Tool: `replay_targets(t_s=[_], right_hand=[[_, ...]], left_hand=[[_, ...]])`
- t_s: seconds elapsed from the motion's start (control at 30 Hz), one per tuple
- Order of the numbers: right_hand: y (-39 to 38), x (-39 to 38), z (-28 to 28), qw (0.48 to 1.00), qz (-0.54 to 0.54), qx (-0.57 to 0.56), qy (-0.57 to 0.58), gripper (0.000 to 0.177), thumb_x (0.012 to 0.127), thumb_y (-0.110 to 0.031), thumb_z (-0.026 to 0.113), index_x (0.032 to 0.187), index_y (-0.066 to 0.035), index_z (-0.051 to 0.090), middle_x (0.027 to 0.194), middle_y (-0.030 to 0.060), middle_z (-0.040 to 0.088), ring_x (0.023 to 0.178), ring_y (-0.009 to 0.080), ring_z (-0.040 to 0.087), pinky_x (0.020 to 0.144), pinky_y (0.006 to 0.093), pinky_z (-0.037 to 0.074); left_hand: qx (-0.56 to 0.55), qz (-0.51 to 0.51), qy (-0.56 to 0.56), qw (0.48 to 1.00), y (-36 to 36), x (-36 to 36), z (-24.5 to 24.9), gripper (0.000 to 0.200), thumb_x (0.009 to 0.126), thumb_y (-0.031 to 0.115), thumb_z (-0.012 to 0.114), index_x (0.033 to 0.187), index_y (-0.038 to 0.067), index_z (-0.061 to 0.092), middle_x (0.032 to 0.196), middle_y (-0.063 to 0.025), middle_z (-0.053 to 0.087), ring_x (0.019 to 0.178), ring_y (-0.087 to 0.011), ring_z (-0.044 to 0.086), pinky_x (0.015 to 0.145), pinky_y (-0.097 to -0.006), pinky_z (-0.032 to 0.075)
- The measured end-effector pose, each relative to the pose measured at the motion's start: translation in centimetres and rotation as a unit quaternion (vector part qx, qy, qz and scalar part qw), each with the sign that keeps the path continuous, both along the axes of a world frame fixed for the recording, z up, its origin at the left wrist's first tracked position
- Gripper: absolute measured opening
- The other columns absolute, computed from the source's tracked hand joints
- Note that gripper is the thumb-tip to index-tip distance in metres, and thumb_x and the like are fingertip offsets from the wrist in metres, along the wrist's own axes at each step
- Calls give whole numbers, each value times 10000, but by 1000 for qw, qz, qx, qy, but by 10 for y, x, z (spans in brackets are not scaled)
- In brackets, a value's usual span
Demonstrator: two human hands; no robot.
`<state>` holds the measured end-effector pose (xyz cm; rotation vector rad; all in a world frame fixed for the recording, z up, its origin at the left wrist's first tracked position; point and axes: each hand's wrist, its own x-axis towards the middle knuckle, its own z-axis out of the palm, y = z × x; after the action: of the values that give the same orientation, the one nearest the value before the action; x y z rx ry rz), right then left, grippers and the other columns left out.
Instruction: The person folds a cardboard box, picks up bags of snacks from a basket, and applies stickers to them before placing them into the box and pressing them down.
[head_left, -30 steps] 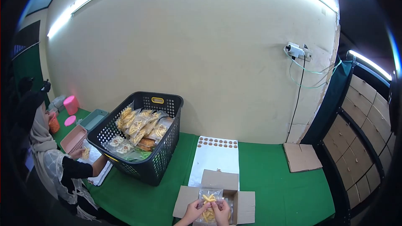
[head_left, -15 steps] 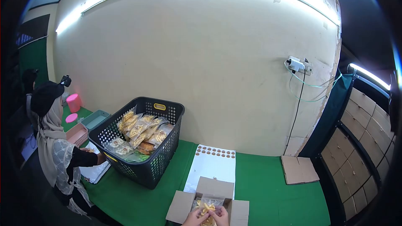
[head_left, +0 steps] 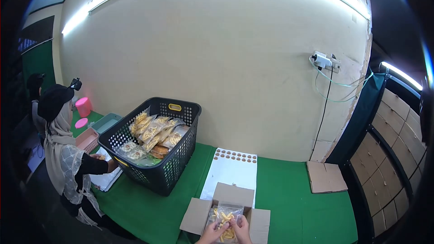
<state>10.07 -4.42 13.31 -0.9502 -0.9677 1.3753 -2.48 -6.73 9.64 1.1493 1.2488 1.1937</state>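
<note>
We hold a clear bag [head_left: 224, 220] of yellow sticks over the open box [head_left: 235, 194] at the near edge of the green table [head_left: 294, 203]. Our left hand [head_left: 210, 233] pinches the bag's left side and our right hand [head_left: 242, 229] pinches its right side, fingers closed on the plastic. Both hands are cut off by the bottom of the view. The bag stands upright between the box's spread flaps, and we cannot tell whether its bottom touches the inside. Just behind the box lies a white sheet [head_left: 231, 171] with a row of brown stickers along its far edge. To the left stands a black basket [head_left: 156, 178] full of bags [head_left: 151, 132]. A co-worker [head_left: 63, 153] sits beside it, one hand by the basket's near corner. A flat card [head_left: 323, 176] lies well apart on the right.
</note>
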Motion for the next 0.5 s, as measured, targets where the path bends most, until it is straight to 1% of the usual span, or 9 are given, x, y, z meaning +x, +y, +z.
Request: replay_targets(t_s=[0.03, 0.13, 0.23, 0.33, 0.37, 0.47, 0.5], right_hand=[[-3, -2, 8, 1000, 7, 7, 6, 171, 802, -55, 574, 932, 26, 496, 861, 90, 592, 793, 125, 573, 685, 228, 465], [-10, -1, 29, 999, 31, -27, -4, 189, 803, -67, 577, 948, 31, 505, 851, 81, 589, 781, 121, 568, 695, 236, 460], [-8, -1, 20, 996, 22, -83, 23, 179, 802, -71, 580, 939, 26, 518, 844, 74, 589, 775, 116, 565, 696, 234, 452], [-4, -15, 30, 999, -37, -21, -24, 158, 800, -73, 583, 914, 21, 528, 839, 69, 592, 768, 111, 562, 686, 226, 447], [0, -15, 26, 998, -43, -7, -42, 147, 800, -79, 584, 902, 13, 534, 830, 63, 594, 754, 108, 560, 670, 219, 443], [2, -20, 28, 998, -48, 6, -30, 143, 802, -92, 585, 889, 12, 537, 818, 61, 593, 751, 109, 560, 670, 219, 443], [1, -24, 22, 998, -62, 4, -27, 133, 810, -96, 575, 879, 12, 541, 808, 63, 595, 745, 106, 560, 662, 217, 442]], left_hand=[[10, 18, 33, 999, 1, 0, 6, 310, 829, 211, 570, 1003, -43, 535, 847, -57, 597, 734, -86, 569, 626, -205, 469], [15, 33, -35, 999, -1, 1, 20, 284, 836, 214, 559, 967, -38, 556, 806, -51, 600, 726, -72, 563, 613, -195, 461], [41, 37, -46, 997, 3, 7, 27, 274, 831, 212, 566, 945, -37, 568, 760, -27, 596, 670, -44, 540, 565, -180, 439], [41, 67, 22, 997, 4, 3, 54, 262, 826, 207, 572, 932, -33, 574, 724, -9, 588, 619, -21, 508, 520, -169, 410], [52, 72, 13, 996, 7, 3, 54, 272, 819, 204, 584, 950, -35, 573, 701, 6, 577, 584, -13, 483, 494, -164, 386], [37, 51, 23, 998, 4, -4, 72, 290, 809, 203, 597, 979, -31, 570, 704, 12, 573, 577, -11, 475, 485, -164, 379], [47, 55, 25, 997, 3, -4, 70, 298, 804, 205, 603, 988, -27, 569, 701, 17, 569, 571, -10, 467, 481, -163, 373]])
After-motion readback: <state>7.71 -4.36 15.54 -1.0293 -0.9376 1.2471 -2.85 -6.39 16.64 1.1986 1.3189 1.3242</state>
